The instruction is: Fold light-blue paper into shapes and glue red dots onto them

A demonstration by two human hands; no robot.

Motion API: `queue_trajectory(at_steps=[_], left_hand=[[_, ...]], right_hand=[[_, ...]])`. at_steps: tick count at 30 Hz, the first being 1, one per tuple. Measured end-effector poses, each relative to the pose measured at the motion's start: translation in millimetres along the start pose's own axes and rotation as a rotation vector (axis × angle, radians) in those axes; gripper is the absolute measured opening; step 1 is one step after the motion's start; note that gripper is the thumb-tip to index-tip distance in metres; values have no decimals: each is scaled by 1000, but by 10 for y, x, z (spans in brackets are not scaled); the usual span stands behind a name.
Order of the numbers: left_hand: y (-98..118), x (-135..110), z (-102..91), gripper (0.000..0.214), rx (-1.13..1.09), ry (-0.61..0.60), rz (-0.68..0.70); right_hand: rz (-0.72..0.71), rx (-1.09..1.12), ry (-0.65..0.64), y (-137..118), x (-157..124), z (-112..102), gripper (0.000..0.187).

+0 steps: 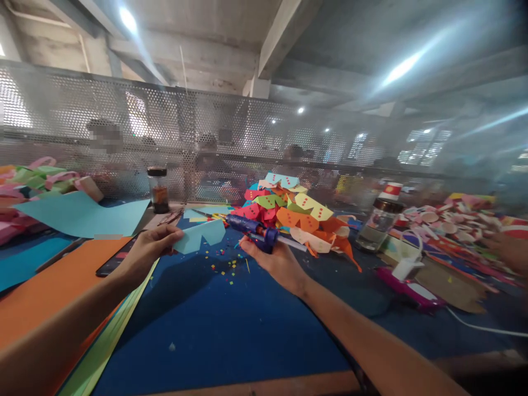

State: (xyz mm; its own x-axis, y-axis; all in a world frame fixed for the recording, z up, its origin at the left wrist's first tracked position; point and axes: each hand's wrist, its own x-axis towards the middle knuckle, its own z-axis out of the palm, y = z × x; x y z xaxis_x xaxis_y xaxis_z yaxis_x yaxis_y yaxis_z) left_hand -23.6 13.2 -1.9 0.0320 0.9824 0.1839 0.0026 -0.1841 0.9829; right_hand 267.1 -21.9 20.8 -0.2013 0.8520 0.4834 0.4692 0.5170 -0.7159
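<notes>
My left hand (159,242) pinches one end of a light blue paper cutout (203,237) with a notched lower edge, held above the blue tabletop (223,330). Wrapped in my right hand (278,264) is a dark blue glue gun (247,225), its yellow-collared nozzle pointing left at the top edge of the cutout. I cannot tell whether the tip touches the paper. Tiny coloured paper squares (231,267) lie scattered below. Behind the glue gun is a heap of paper cutouts (301,214) in several colours, many with red dots.
Left are orange sheets (61,297), a large light blue sheet (91,217), a phone (117,258) and a dark-lidded jar (159,190). At right stand a clear bottle (377,225) and a magenta power strip (412,291) with a white cord. A perforated metal screen (226,121) borders the back. Another person's hand (505,247) shows far right.
</notes>
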Motion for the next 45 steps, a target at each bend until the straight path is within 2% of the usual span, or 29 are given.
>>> queue_trajectory(at_steps=[5,11,18,26,45], left_hand=[[-47,-9,40,30,21,-22,-25],[-56,-18,31,30,27,-22,-14],[-44,-34,61,28,34,-16,-41],[-58,-35,60,27,50,-49,2],[-16,-80,91,26,67,-80,-12]], right_hand=[[6,-15,-89,167,-86,8,30],[34,-12,-109,103,-116,-43,36],[-32,-53,-144,4,-142,-13,34],[-131,-111,-109,15,-157,52,34],[-148,-158,-121,66,-154,47,32]])
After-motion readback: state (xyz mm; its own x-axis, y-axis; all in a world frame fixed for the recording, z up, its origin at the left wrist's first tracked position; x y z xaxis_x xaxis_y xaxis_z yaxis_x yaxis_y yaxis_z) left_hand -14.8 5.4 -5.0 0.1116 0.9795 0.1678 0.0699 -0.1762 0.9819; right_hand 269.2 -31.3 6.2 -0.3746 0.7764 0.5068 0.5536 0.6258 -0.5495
